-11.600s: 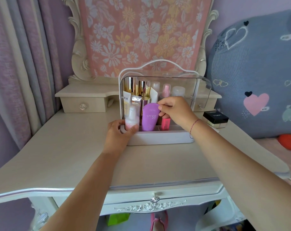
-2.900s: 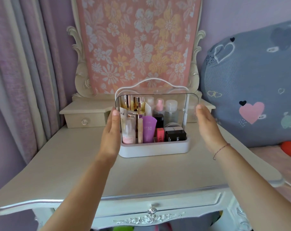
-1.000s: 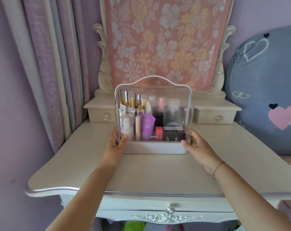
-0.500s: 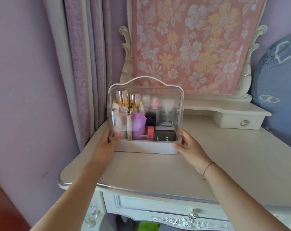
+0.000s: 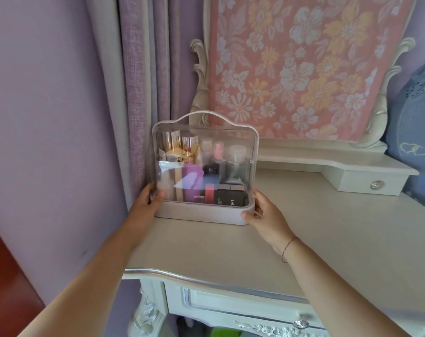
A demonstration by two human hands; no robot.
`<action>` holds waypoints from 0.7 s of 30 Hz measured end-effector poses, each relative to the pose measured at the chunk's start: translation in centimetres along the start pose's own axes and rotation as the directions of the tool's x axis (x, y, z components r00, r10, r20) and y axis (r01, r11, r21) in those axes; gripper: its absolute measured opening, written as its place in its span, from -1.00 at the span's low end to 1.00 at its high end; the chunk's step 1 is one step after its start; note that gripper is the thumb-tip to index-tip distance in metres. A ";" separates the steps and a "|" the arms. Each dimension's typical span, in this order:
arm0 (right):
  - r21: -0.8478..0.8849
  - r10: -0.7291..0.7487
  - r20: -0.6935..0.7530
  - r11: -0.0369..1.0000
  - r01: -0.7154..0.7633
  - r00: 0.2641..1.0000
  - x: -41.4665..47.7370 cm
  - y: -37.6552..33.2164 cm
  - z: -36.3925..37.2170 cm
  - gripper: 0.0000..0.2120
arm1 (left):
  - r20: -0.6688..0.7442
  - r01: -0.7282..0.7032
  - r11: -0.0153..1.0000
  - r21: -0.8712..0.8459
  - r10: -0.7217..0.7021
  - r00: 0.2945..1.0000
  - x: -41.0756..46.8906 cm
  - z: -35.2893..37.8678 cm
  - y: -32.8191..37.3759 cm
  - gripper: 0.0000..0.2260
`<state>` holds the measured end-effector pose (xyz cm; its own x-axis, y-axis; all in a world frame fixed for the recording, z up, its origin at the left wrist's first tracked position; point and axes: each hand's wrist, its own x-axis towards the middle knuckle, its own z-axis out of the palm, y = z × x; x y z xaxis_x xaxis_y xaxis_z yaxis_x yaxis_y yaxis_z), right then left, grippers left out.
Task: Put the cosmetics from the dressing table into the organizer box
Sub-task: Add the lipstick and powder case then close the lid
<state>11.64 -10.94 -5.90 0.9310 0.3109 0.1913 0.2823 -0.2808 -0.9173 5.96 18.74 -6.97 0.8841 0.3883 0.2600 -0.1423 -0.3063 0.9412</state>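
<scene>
The organizer box (image 5: 201, 214) has a white base, a white carry handle and a clear lid that is closed. It stands at the far left of the cream dressing table (image 5: 328, 239), close to the curtain. Inside I see gold-capped bottles (image 5: 181, 144), a purple tube (image 5: 192, 182), a pink item (image 5: 209, 194), a black box (image 5: 231, 197) and a clear jar (image 5: 237, 152). My left hand (image 5: 147, 203) grips the box's left lower corner. My right hand (image 5: 265, 215) grips its right lower corner.
A purple curtain (image 5: 143, 81) hangs just left of the box. The mirror, covered with a pink floral cloth (image 5: 304, 69), stands behind. A small raised drawer (image 5: 367, 183) sits at the back right, a blue heart-patterned cushion (image 5: 416, 117) beyond it. The table's front edge (image 5: 206, 283) runs below my arms.
The lid was closed earlier. Over the last second both hands have kept hold of the box's lower corners and slid it leftward to the table's left end by the curtain.
</scene>
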 end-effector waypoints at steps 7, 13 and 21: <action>0.018 0.002 -0.014 1.000 -0.001 1.000 0.7 -0.1 1.0 -0.35 | -0.003 -0.001 1.000 0.010 0.001 1.000 0.5 -0.7 0.3 -0.52; 0.003 0.008 -0.020 1.000 -0.008 1.000 0.8 0.1 1.2 -0.35 | -0.009 0.021 1.000 0.013 -0.021 1.000 0.6 -0.7 0.1 -0.51; -0.096 0.027 -0.065 0.995 -0.033 0.998 0.2 -0.1 1.8 -0.27 | -0.101 0.022 0.984 0.176 -0.005 0.995 -0.1 0.0 0.5 -0.49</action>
<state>11.40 -9.27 -6.43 0.9513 0.2437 0.1885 0.2719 -0.3766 -0.8855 5.79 18.51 -6.58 0.8355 0.4752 0.2760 -0.0420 -0.4456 0.8943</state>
